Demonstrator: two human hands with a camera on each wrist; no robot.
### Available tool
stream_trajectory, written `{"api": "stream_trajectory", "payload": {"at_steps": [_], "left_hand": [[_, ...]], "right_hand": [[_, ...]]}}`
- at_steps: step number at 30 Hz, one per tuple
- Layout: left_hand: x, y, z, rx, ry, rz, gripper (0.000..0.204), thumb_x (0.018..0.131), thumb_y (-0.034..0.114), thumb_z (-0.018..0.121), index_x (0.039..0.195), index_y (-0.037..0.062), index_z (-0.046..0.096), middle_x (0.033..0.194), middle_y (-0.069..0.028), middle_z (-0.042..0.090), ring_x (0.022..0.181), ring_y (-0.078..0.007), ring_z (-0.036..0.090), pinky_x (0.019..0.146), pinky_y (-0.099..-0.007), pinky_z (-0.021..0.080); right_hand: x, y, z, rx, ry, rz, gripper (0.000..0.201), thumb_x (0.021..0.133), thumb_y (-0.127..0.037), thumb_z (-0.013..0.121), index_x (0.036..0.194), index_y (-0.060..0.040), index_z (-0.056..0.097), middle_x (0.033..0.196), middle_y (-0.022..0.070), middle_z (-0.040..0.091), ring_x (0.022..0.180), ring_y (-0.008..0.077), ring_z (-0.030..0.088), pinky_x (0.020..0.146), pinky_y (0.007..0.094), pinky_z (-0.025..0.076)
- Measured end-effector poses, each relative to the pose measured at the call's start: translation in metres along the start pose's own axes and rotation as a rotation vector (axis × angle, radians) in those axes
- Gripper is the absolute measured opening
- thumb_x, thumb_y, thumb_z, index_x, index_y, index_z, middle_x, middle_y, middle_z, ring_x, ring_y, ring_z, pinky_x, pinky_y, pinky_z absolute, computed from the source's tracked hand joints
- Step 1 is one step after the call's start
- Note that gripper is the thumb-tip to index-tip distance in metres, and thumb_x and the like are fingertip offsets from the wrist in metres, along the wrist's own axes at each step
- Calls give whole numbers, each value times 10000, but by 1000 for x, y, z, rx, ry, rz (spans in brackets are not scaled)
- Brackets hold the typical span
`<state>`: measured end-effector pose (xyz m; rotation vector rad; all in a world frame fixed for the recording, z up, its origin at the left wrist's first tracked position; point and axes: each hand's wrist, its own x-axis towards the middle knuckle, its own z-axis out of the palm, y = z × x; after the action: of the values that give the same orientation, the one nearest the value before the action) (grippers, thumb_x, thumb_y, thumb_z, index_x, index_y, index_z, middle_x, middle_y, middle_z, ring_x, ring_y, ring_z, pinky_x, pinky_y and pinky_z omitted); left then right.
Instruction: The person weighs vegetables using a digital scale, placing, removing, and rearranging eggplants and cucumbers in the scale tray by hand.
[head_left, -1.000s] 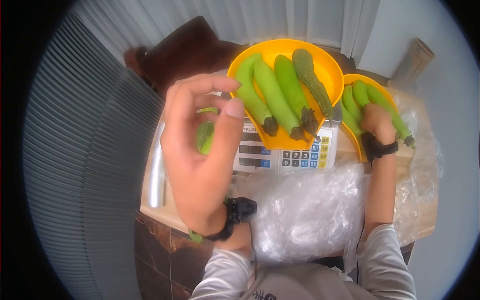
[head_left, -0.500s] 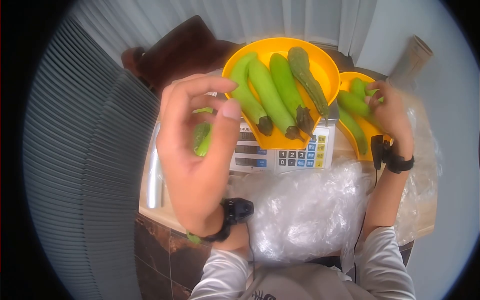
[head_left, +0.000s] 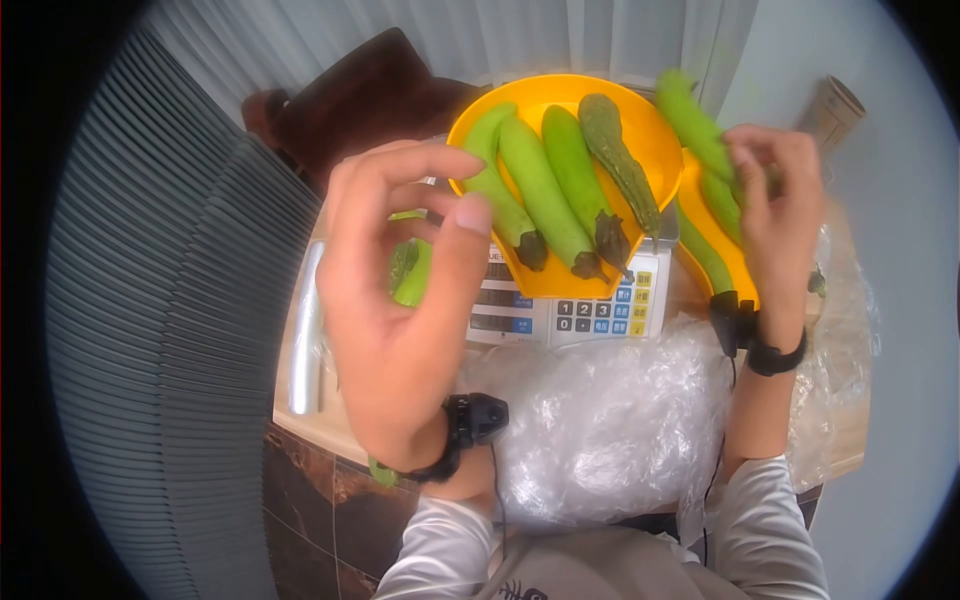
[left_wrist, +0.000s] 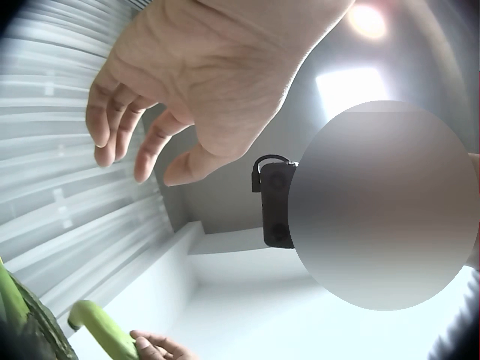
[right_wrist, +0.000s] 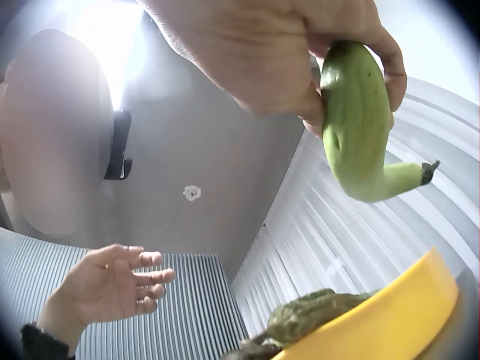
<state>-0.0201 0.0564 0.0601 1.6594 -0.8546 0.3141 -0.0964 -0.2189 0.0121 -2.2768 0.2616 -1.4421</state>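
My right hand (head_left: 785, 205) grips a curved green eggplant (head_left: 690, 120) above the right yellow tray (head_left: 742, 285), where more green eggplants lie. In the right wrist view the held eggplant (right_wrist: 356, 127) hangs between thumb and fingers, its narrow bent end showing a dark tip. My left hand (head_left: 400, 280) is raised, fingers loosely curved with nothing between them, its fingertips overlapping the left rim of the yellow scale pan (head_left: 655, 145). In that pan lie several smooth green eggplants (head_left: 540, 185) and a darker, wrinkled green vegetable (head_left: 615, 150).
Under the pan stands a white scale (head_left: 650, 325) with keys and displays. A crumpled heap of clear plastic (head_left: 610, 430) lies in front. At left is a shiny roll (head_left: 305, 340); green vegetables (head_left: 410, 275) show behind my left hand. A brown chair (head_left: 350, 115) stands beyond the table.
My right hand reached into the right tray, then lifted an eggplant up and toward the scale pan. The left hand stays about where it was.
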Motion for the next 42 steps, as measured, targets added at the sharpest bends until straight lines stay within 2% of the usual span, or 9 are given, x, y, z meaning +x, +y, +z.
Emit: {"api": "stream_trajectory", "payload": {"at_steps": [2,10,13,15,26,34,38,40,42], "left_hand": [[-1,0,-1,3,4,-2,214,972,57,615,1166,-32,627,1145,-72,648,985,-103,609,903,-248,473],[-1,0,-2,-17,13,-24,231,978,64,615,1186,-38,619,1117,-80,657,964,-97,615,889,-236,474],[-1,-1,-3,-21,17,-6,234,979,67,617,1189,-36,619,1101,-86,657,960,-95,616,874,-228,476],[-1,-1,-4,-32,20,-25,235,979,69,620,1188,-37,619,1093,-88,658,950,-95,618,865,-227,479],[-3,0,-6,-30,32,-39,231,979,61,613,1182,-49,614,1106,-109,656,952,-105,630,854,-244,494],[-15,16,-15,37,352,317,217,946,37,546,1111,-74,635,1195,-218,635,873,-191,635,807,-322,517],[-54,41,-76,-22,249,496,277,975,67,501,1198,-26,637,1272,-267,595,944,-275,660,823,-371,552],[-69,52,-92,523,467,767,406,1040,212,477,1383,6,549,1350,-318,537,1232,-483,575,964,-544,576],[-81,72,-104,40,530,749,378,1045,166,447,1360,-2,572,1333,-322,539,1194,-483,581,884,-483,614]], "right_hand": [[-3,-11,3,-28,-194,-43,196,830,31,737,1016,-28,717,985,109,624,881,252,658,782,349,523],[-7,-22,19,391,-88,100,365,890,-88,757,1229,-31,634,1144,111,613,1067,236,645,890,332,531],[-6,-21,5,282,298,68,403,944,-93,670,1304,20,530,1257,144,580,1154,271,607,1005,387,490],[-4,-2,-11,-56,504,-496,448,928,-65,598,1329,51,435,1325,197,540,1211,324,577,1087,446,428],[-3,-18,0,76,597,-520,514,908,-104,590,1360,25,380,1404,238,494,1363,373,487,1215,490,318],[-6,-27,-6,166,606,-466,499,907,-94,585,1349,24,387,1421,236,491,1357,382,495,1202,507,337],[-12,-32,-9,174,555,-436,493,902,-79,582,1348,14,393,1407,232,499,1326,371,518,1180,508,368],[-11,-38,-12,182,562,-436,477,903,-71,576,1341,11,406,1386,229,505,1286,350,539,1155,496,395],[-12,-40,-17,203,584,-427,492,880,-58,580,1333,35,410,1360,240,503,1250,341,544,1111,463,420]]}}
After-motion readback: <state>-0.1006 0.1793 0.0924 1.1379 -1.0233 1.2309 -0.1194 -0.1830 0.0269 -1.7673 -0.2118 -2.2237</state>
